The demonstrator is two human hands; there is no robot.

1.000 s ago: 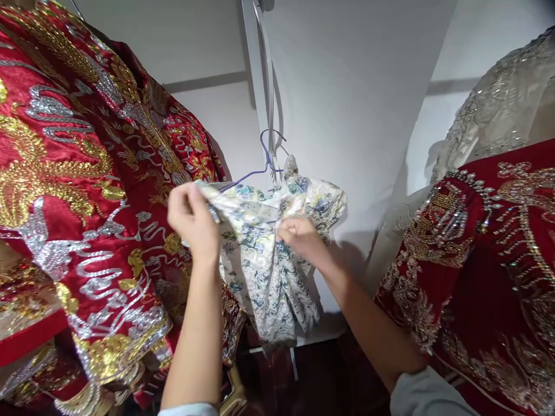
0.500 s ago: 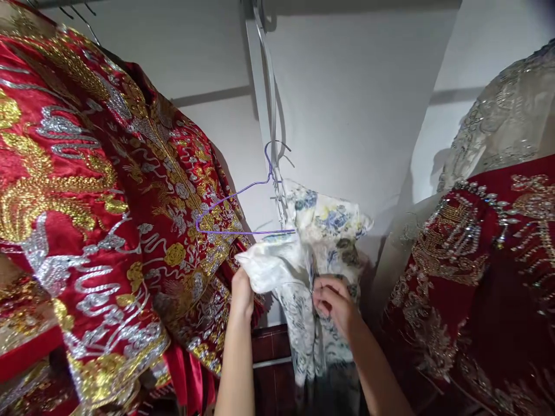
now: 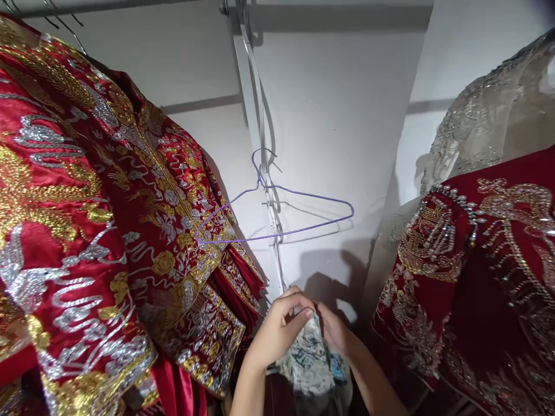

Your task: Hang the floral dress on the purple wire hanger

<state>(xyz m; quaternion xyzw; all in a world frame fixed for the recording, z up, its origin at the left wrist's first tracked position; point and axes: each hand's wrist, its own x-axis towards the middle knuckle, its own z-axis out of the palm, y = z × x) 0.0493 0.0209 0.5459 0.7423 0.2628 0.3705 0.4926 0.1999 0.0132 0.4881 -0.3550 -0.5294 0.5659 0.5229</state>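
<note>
A white garment with a blue and grey floral print (image 3: 310,361) hangs bunched from both hands at the bottom centre. My left hand (image 3: 284,323) is closed on its upper edge, thumb and fingers pinched together. Close beside it, my right hand (image 3: 336,332) grips the same cloth from the right; its fingertips are partly hidden behind the fabric. Above the hands, a thin purple wire hanger (image 3: 303,229) hangs bare by its hook in front of a white metal upright.
Red jackets with gold and silver embroidery (image 3: 160,185) hang on the left. To the right is a beaded dark red gown (image 3: 468,277) with a sheer sparkling top. A white wall (image 3: 338,115) stands behind, with a rail (image 3: 108,7) at upper left.
The floral garment has come off the purple hanger and is lower, bunched up. My hands have come together and moved down. The view has shifted slightly.
</note>
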